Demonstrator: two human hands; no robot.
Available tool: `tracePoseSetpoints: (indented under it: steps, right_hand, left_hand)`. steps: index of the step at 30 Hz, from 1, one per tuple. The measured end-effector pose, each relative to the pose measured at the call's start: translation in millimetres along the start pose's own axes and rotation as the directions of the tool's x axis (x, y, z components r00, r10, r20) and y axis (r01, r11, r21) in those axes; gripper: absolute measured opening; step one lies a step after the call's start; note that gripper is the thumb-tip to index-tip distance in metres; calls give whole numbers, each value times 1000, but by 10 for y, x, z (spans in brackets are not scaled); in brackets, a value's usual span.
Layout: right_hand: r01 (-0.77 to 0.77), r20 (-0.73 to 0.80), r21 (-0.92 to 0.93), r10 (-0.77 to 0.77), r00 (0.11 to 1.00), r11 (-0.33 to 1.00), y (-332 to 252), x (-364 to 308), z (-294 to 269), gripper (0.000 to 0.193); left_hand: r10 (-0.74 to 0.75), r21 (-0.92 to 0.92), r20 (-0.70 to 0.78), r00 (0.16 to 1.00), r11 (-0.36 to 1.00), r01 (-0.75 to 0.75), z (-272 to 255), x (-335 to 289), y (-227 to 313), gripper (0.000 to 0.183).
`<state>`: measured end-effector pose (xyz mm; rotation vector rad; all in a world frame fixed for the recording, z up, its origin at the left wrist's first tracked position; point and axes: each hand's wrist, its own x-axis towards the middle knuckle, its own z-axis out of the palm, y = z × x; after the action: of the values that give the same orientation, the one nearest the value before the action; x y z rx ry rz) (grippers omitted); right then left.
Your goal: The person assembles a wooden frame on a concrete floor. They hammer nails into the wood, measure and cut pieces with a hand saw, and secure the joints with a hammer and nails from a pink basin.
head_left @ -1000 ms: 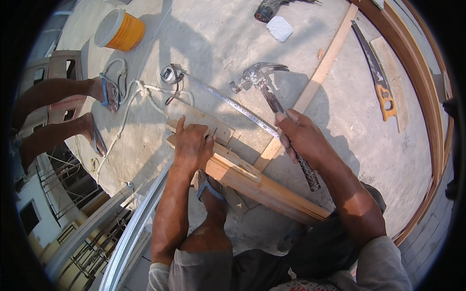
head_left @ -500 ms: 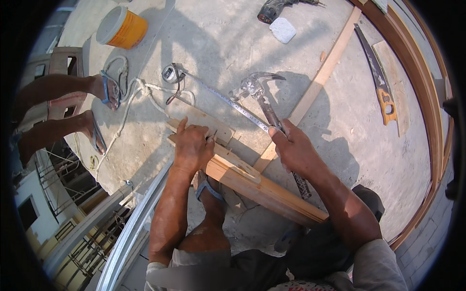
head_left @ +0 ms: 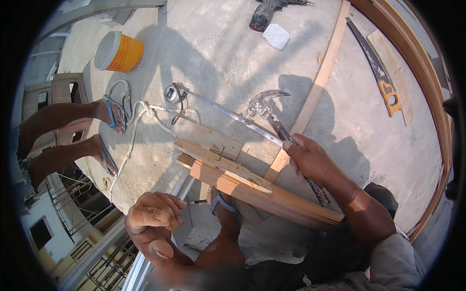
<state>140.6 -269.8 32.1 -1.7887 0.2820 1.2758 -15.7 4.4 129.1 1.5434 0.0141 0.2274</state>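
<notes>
A: The left hand [head_left: 154,213] had come off the boards and pulled back toward the body, fingers curled loosely, holding nothing.

B: And the right hand [head_left: 310,160]?

A: It kept its fist closed round the handle of the one claw hammer [head_left: 272,119], head raised above the concrete floor [head_left: 218,53], just over the stretched tape measure [head_left: 213,107].

B: How many boards did you count?

A: Three short wooden pieces [head_left: 213,150] stacked on a long timber beam [head_left: 272,199], with the person's sandalled foot [head_left: 221,206] pressed against that beam's near side. One long thin batten [head_left: 318,82] ran off behind the hammer.

B: Anything else around?

A: One orange bucket [head_left: 119,51], one handsaw [head_left: 378,77] by the curved wooden frame [head_left: 427,87], one power drill [head_left: 264,12], one pale block [head_left: 276,36]. White rope [head_left: 138,121] lay looped beside another person's two feet [head_left: 104,133] at the left. The tape crossed between hammer and stack.
</notes>
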Motion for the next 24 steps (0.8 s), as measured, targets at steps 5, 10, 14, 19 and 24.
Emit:
tracePoseSetpoints:
  steps: [5,10,14,19,24]
  right_hand:
    - [23,66,10,-23,998,1000,-11,-59,70,50]
    - [15,77,-27,-13,997,1000,-27,-86,80,49]
    - [41,17,-116,-39,999,992,6,-78,87,57]
    - [-22,41,-120,27,999,992,33,-86,81,63]
    - [39,23,-138,-36,999,990,59,-74,105,65]
  left_hand:
    - [231,-299,413,881,948,-108,298,144,554,46]
    - [207,-292,399,893,952,-90,475,107,700,41]
    - [310,-364,425,850,919,-153,440,62,640,37]
    - [281,-432,216,935,886,-167,575,21,672,37]
    - [330,-413,446,832,901,-136,446,49,655,35]
